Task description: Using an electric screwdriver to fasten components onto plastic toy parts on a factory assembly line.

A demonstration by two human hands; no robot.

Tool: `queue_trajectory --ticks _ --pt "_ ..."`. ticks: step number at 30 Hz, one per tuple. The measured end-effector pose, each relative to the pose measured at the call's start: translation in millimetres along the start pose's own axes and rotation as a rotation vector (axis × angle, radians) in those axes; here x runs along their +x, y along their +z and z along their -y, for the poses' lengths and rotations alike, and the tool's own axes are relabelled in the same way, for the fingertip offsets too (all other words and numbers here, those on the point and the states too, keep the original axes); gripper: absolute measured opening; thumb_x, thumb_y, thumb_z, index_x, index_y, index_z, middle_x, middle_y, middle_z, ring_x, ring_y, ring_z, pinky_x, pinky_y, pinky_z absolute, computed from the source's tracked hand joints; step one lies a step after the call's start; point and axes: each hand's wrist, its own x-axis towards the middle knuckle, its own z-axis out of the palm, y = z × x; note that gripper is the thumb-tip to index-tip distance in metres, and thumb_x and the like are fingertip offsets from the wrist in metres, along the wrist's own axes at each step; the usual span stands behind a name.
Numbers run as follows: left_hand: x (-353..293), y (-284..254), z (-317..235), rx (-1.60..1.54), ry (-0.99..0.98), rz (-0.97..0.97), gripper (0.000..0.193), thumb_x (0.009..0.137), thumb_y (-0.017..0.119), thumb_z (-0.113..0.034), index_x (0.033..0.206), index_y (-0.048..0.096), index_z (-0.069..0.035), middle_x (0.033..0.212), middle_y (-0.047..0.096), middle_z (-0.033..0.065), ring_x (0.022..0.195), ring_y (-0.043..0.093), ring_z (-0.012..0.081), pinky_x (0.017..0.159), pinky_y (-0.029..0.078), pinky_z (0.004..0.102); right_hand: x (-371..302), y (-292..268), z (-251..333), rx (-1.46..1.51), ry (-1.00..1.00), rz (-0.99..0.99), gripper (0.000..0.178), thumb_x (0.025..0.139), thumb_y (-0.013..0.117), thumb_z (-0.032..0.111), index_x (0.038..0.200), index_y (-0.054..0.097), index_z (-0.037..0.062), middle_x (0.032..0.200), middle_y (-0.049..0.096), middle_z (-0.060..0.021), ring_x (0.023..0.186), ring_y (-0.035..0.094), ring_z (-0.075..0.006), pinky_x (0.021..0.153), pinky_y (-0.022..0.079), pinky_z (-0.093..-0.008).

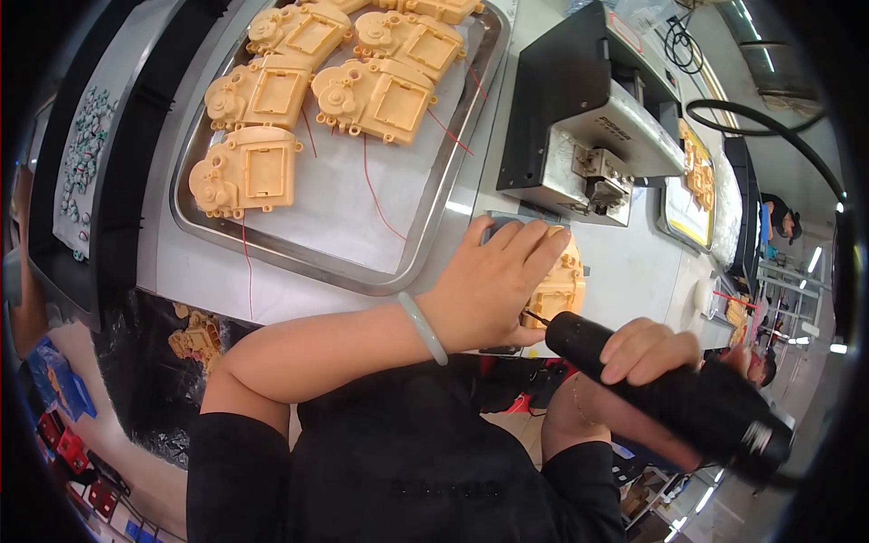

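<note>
My left hand (498, 285), with a pale bangle on its wrist, is closed over a yellow-orange plastic housing (563, 299) at the table's near edge. Its fingers cover much of the housing's left side. My right hand (652, 350) is wrapped round a black electric screwdriver (593, 347), held slanting down to the left. The thin bit reaches the housing's near side beside my left thumb; whether it sits on a screw is hidden. Beyond my left hand stands a black and silver screw feeder (588, 118).
At the left a metal tray (362, 279) carries several similar housings (249, 172), some with red wires (371, 181). A black bin (127, 163) farther left holds small parts. Another tray (692, 231) lies at the right. A black cable (769, 136) loops at upper right.
</note>
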Motion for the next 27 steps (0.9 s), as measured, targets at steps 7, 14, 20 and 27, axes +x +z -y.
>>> queue_trajectory --ticks 7,14,20,27 --pt "6 1 -1 -0.032 0.047 -0.009 0.095 0.048 0.08 -0.035 0.124 0.034 -0.003 0.115 0.043 0.0144 0.109 0.042 0.0283 0.095 0.027 0.0387 -16 -68 11 -0.196 0.511 -0.059 0.075 0.075 0.063 0.025 0.13 0.02 -0.0022 0.074 0.052 -0.0111 0.055 0.052 -0.0158 0.048 0.046 -0.0238" --pt "5 -3 -3 0.036 0.065 -0.005 0.095 0.047 0.078 -0.041 0.123 0.034 -0.004 0.111 0.044 0.0138 0.104 0.045 0.0299 0.087 0.03 0.0391 -55 -69 -14 -0.291 0.872 -0.065 0.056 0.071 0.058 0.003 0.122 0.036 0.0005 0.099 0.054 -0.0129 0.083 0.057 -0.0169 0.061 0.051 -0.0263" --pt "1 1 -14 0.142 -0.008 0.043 0.097 0.04 0.079 -0.042 0.119 0.036 -0.007 0.106 0.043 0.0127 0.098 0.048 0.0296 0.078 0.036 0.0459 -74 -77 -33 -0.272 0.767 -0.125 0.057 0.072 0.062 0.003 0.124 0.038 0.002 0.093 0.053 -0.0054 0.069 0.054 -0.0107 0.06 0.045 -0.022" --pt "2 -13 -34 0.101 -0.104 0.084 0.1 0.042 0.076 -0.043 0.122 0.033 0.0 0.106 0.043 0.0156 0.091 0.052 0.0304 0.077 0.039 0.0433 -76 -87 -34 0.066 0.764 -0.083 0.059 0.08 0.057 0.017 0.13 0.03 0.0027 0.107 0.054 -0.0068 0.085 0.056 -0.0143 0.068 0.046 -0.0233"
